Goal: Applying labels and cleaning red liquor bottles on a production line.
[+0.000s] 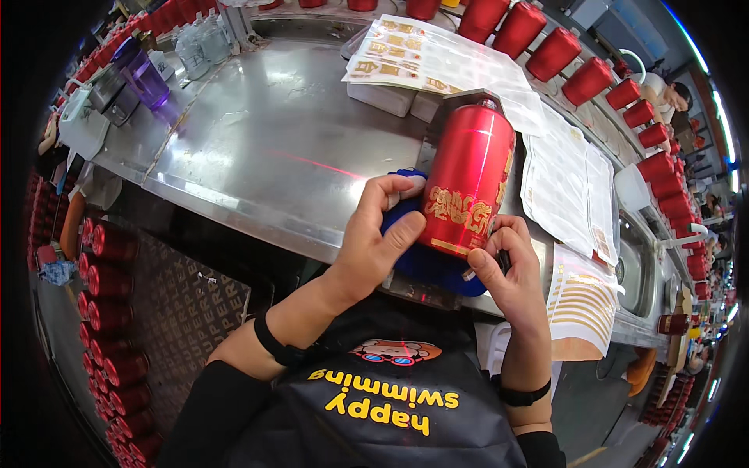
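A glossy red bottle (470,168) with a gold dragon-like pattern and a gold band lies in front of me, its neck pointing away. Its base rests over a blue cloth (425,269). My left hand (380,234) is closed against the bottle's left side, thumb near the base; a whitish covering shows at its fingertips. At the lower right edge, my right hand (511,273) is curled, its thumb by the base. Between its fingers is a thin dark tool with a metallic end (470,274); its exact kind is unclear.
Sheets of gold decals (406,58) lie beyond the bottle on the steel table (273,140). More sheets (573,183) lie to the right, near a sink (636,265). A purple cup (144,82) stands far left. Red bottles (519,31) line the back; others are stacked lower left (109,281).
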Action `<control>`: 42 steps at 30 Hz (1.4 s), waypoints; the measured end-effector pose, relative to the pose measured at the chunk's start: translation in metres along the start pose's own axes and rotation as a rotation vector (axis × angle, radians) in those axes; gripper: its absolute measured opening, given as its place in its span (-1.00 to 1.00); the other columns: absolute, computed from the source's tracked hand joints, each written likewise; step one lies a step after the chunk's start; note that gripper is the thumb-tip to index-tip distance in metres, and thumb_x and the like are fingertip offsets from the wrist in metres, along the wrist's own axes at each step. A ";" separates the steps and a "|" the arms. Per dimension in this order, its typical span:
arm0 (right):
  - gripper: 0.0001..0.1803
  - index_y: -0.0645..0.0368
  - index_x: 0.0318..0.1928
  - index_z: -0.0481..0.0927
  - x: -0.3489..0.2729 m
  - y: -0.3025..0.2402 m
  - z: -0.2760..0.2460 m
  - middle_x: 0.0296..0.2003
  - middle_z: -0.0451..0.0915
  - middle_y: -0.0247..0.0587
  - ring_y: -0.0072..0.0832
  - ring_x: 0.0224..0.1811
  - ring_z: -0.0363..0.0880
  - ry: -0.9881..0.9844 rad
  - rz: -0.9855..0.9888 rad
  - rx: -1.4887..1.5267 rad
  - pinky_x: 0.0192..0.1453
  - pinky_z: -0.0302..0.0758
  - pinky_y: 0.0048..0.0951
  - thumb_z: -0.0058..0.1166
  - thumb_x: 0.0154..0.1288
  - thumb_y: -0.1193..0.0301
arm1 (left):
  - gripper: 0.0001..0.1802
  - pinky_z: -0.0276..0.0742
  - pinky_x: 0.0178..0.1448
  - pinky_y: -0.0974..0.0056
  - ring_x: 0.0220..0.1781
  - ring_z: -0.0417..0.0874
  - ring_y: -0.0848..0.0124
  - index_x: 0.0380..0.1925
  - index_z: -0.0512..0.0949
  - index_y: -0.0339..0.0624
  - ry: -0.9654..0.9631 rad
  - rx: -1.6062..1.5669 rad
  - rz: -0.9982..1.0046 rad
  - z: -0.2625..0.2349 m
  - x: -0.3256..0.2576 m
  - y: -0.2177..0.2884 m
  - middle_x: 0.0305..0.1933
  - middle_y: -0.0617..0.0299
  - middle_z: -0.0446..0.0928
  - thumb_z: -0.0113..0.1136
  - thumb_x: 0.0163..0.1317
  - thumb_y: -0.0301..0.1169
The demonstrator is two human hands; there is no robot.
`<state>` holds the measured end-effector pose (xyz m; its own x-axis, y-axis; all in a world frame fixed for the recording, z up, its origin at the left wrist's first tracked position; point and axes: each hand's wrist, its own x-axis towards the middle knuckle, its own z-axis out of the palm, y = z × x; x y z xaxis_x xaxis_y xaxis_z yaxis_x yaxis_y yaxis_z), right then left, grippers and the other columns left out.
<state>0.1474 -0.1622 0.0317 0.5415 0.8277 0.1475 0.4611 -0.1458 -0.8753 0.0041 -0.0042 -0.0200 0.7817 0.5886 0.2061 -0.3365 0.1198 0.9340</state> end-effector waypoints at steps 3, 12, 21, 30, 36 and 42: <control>-0.60 0.22 -0.49 0.40 0.000 0.000 0.000 -0.15 0.35 -0.15 -0.41 -0.10 0.37 -0.008 0.003 0.004 -0.04 0.37 -0.47 0.35 0.17 0.24 | -0.43 0.22 0.43 0.16 0.27 0.39 0.21 0.20 0.26 -0.31 0.022 0.364 0.087 0.004 -0.002 0.000 0.19 -0.01 0.36 0.25 0.32 -0.28; -0.62 0.20 -0.42 0.44 -0.001 0.009 -0.012 -0.05 0.34 -0.16 -0.40 0.02 0.33 -0.096 -0.024 0.048 0.07 0.33 -0.46 0.35 0.18 0.22 | -0.77 0.36 0.12 0.09 -0.02 0.45 0.14 -0.18 0.54 -0.06 -0.114 0.777 0.775 -0.011 -0.008 0.009 -0.05 0.17 0.61 0.27 0.14 -0.50; -0.79 0.17 -0.38 0.48 -0.004 0.012 -0.051 -0.01 0.38 -0.20 -0.48 0.02 0.35 -0.313 -0.025 0.146 0.10 0.31 -0.49 0.24 0.27 0.36 | -0.68 0.44 -0.13 0.15 -0.08 0.45 0.25 -0.27 0.52 0.02 -0.442 0.881 1.045 -0.008 0.015 0.018 -0.02 0.21 0.62 0.34 -0.07 -0.51; -0.78 0.20 -0.38 0.48 -0.009 0.023 -0.049 -0.02 0.38 -0.26 -0.63 -0.23 0.39 -0.334 0.048 0.307 -0.18 0.40 -0.58 0.19 0.32 0.36 | -0.73 0.43 -0.11 0.29 -0.07 0.44 0.39 -0.28 0.54 0.23 -0.555 1.088 1.244 0.005 0.030 0.026 -0.04 0.44 0.57 0.28 -0.06 -0.32; -0.75 0.16 -0.42 0.46 -0.011 0.026 -0.048 -0.03 0.43 -0.21 -0.44 0.04 0.34 -0.323 0.097 0.338 0.14 0.29 -0.44 0.21 0.32 0.33 | -0.78 0.45 -0.23 0.33 -0.14 0.45 0.39 -0.35 0.55 0.21 -0.528 1.074 1.253 0.007 0.032 0.018 -0.05 0.44 0.56 0.28 -0.06 -0.33; -0.75 0.18 -0.42 0.47 -0.010 0.031 -0.051 -0.04 0.41 -0.24 -0.55 -0.09 0.36 -0.328 0.080 0.359 -0.02 0.34 -0.53 0.19 0.33 0.34 | -0.79 0.44 -0.23 0.31 -0.22 0.44 0.37 -0.39 0.57 0.13 -0.411 0.996 1.137 0.007 0.024 0.019 -0.03 0.41 0.57 0.29 -0.11 -0.34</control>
<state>0.1921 -0.2026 0.0264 0.2892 0.9568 -0.0288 0.1243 -0.0673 -0.9900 0.0204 0.0070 0.0044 0.5090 -0.2708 0.8170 -0.4874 -0.8730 0.0143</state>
